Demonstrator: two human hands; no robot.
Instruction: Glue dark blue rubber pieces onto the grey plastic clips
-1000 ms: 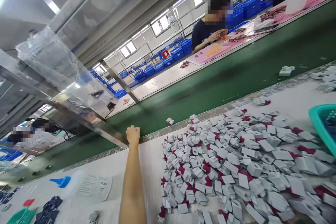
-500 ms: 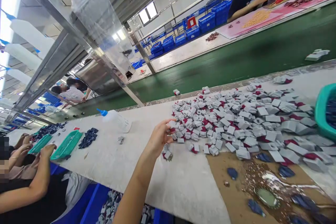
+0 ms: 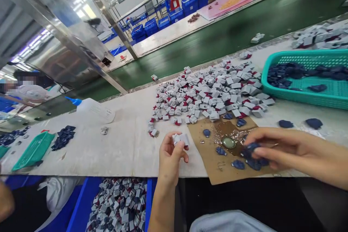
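Note:
My left hand [image 3: 170, 157] holds a small grey plastic part [image 3: 181, 139] between thumb and fingers near the bench's front edge. My right hand [image 3: 274, 148] rests on a brown cardboard sheet [image 3: 206, 152], its fingertips closed on a dark blue piece [image 3: 251, 147] among other dark blue pieces. A shiny round dish [image 3: 229, 142] sits on the cardboard between my hands. Behind it spreads a heap of grey and dark red parts [image 3: 209, 94].
A teal basket [image 3: 307, 96] with dark blue pieces stands at right. A blue bin [image 3: 119, 203] of grey parts sits below the bench. A squeeze bottle [image 3: 92, 108] lies at left, near another teal basket [image 3: 32, 150]. A green conveyor [image 3: 217, 40] runs behind; other people work nearby.
My left hand has come back from the far edge of the heap to the front with a grey part. My right hand has come into view on the cardboard. The view tilted downward.

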